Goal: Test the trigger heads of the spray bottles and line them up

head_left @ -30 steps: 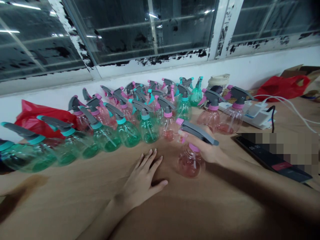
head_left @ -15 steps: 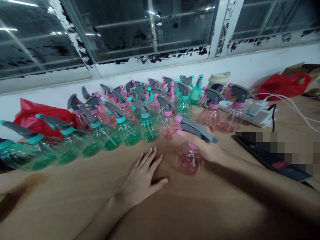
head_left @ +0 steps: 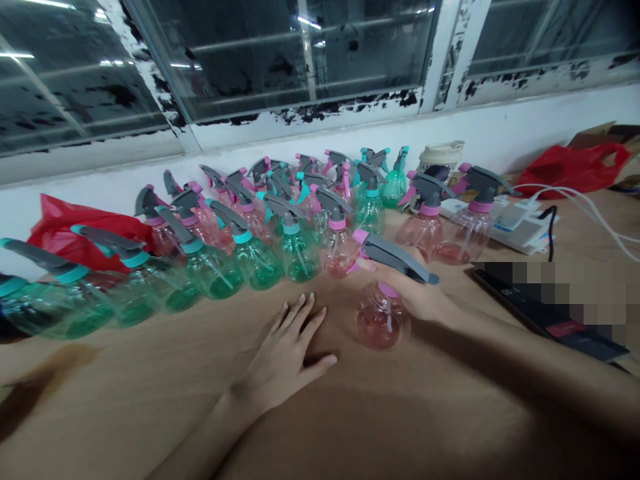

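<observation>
My right hand (head_left: pixel 417 297) is wrapped round the neck of a pink spray bottle (head_left: pixel 383 320) with a grey trigger head (head_left: pixel 395 257); the bottle stands upright on the wooden table (head_left: pixel 150 393). My left hand (head_left: pixel 287 353) lies flat on the table just left of that bottle, fingers stretched out and holding nothing. Behind both hands stand several green spray bottles (head_left: pixel 255 257) and pink spray bottles (head_left: pixel 337 250) in rows, all with grey trigger heads.
A red plastic bag (head_left: pixel 75 230) lies at the back left and another red bag (head_left: pixel 570 167) at the back right. A white power strip (head_left: pixel 520 223) with cables, a cup with a lid (head_left: pixel 440 157) and a dark flat device (head_left: pixel 550 313) sit on the right. Wall and windows close the far side.
The pink bottle in my right hand has shifted only slightly. My left hand stays flat in the same place.
</observation>
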A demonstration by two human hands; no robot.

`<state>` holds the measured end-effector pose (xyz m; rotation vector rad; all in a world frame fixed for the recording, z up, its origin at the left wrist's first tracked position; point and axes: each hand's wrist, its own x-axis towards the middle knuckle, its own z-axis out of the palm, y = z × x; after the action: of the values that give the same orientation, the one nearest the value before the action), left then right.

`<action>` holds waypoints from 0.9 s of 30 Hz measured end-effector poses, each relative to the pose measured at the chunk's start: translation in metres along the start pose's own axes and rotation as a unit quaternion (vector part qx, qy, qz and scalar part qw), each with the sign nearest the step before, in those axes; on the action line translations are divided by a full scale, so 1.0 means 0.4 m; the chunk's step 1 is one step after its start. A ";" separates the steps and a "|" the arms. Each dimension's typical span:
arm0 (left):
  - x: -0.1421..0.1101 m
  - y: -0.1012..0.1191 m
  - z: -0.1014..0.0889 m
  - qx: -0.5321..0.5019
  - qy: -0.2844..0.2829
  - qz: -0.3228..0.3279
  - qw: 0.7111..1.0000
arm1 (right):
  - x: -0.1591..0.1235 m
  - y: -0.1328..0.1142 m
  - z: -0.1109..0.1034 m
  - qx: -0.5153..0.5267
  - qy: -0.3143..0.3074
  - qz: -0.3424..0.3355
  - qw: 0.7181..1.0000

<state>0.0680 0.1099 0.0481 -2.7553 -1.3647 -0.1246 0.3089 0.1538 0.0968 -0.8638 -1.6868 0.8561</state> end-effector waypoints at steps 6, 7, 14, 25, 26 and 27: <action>-0.002 -0.001 0.005 -0.007 0.005 -0.002 1.000 | -0.004 -0.007 -0.003 -0.036 -0.001 -0.018 0.999; -0.002 -0.001 0.006 -0.008 0.005 -0.003 1.000 | -0.004 -0.009 -0.003 -0.039 0.000 -0.019 0.999; -0.001 -0.001 0.001 -0.002 0.008 0.001 1.000 | 0.003 -0.022 -0.002 -0.029 -0.005 -0.019 0.999; -0.001 -0.006 0.010 -0.001 0.009 -0.001 1.000 | 0.005 0.002 0.003 0.005 0.005 -0.049 0.999; -0.001 -0.006 0.009 -0.001 0.007 -0.001 1.000 | 0.006 0.000 0.004 0.003 0.010 -0.060 0.998; -0.001 -0.005 0.009 -0.001 0.005 -0.001 1.000 | 0.006 -0.003 0.004 0.002 0.013 -0.068 0.998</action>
<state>0.0662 0.1110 0.0447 -2.7514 -1.3667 -0.1407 0.3066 0.1551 0.0985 -0.7467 -1.6997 0.7520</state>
